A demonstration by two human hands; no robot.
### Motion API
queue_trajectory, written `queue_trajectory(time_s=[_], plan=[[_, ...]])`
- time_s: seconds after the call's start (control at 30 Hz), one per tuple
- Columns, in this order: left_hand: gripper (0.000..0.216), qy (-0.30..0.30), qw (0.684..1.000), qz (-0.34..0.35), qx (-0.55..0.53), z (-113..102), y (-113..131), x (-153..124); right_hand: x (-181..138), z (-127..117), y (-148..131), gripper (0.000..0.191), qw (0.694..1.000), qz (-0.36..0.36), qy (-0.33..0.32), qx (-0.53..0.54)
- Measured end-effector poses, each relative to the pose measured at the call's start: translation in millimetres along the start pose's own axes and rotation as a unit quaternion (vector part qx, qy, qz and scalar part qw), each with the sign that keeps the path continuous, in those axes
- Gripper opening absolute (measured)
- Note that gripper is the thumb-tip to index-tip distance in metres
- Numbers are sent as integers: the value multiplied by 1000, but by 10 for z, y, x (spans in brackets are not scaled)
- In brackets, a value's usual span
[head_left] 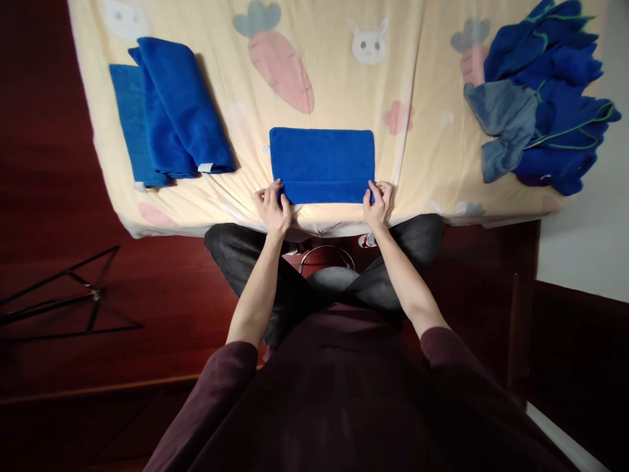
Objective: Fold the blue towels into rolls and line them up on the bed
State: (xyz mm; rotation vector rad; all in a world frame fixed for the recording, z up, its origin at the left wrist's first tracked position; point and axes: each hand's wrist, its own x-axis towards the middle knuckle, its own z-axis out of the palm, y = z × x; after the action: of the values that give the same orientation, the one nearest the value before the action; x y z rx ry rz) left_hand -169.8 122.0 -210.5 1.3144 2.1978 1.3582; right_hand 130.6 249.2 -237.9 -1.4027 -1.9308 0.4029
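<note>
Head view looks down on the bed, its soft cream sheet smooth and printed with pale carrots and white rabbit faces, running across the whole upper part of the picture above a dark red wooden floor. At the bed's right end lies a rumpled heap of cloths, deep blue with thin green edging and one grey-blue piece among them. At its left end sit the folded towels, thick blue terry, one long roll-like fold lying over a flatter one. Between them, near the bed's front edge, lies the blue towel, a neat fuzzy rectangle with a fold line along its near side. My left hand pinches its near left corner and my right hand pinches its near right corner, both closed on the cloth.
</note>
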Motion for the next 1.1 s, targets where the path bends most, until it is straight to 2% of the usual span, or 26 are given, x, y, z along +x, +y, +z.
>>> queue_trajectory(time_s=[0.17, 0.3, 0.4, 0.5, 0.63, 0.93, 1.1], plan=[[48, -47, 999, 14, 4, -67, 11, 27, 51, -88, -43, 49, 998, 15, -61, 27], [64, -81, 996, 25, -4, -117, -3, 55, 84, -155, -63, 56, 996, -8, -88, 32], [68, -90, 995, 42, -5, -130, -29, 77, 110, -215, -81, 61, 994, -28, -100, 29], [67, -80, 996, 46, -3, -115, -67, 105, 143, -296, -104, 65, 991, -57, -115, 32], [63, -44, 998, 16, -34, -88, -128, 153, 183, -370, -107, 66, 986, -72, -142, 57], [32, -61, 992, -16, -112, -140, -245, 261, 268, -295, 12, 59, 987, 32, -103, 116], [31, -47, 989, -41, -133, -134, -165, 260, 308, -350, 2, 50, 984, 43, -90, 148]])
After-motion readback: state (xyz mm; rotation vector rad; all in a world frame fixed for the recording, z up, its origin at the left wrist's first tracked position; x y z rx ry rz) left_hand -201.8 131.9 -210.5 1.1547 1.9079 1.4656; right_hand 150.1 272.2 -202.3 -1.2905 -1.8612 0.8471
